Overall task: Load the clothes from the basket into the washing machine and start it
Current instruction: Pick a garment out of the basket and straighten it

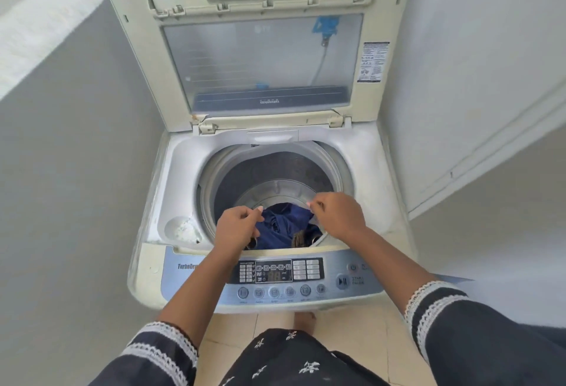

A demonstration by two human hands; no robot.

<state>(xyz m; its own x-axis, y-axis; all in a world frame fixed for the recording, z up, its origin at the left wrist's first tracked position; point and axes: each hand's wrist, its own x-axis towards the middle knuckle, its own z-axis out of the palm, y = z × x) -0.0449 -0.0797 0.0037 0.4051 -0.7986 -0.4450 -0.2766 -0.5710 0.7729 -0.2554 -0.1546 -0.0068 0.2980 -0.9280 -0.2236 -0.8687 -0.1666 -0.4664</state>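
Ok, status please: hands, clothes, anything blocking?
Left hand and right hand over open drum, fingers curled. Dark blue garment inside. Lid up, nothing blocking.

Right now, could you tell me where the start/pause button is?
Head view: the start/pause button sits at the control panel's right end, just below the power button.

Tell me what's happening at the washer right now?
A person leans over the open top-loading washing machine, lid up. Both hands are over the drum: the left hand and right hand each pinch a dark blue garment, partly in the drum. The basket is out of view.
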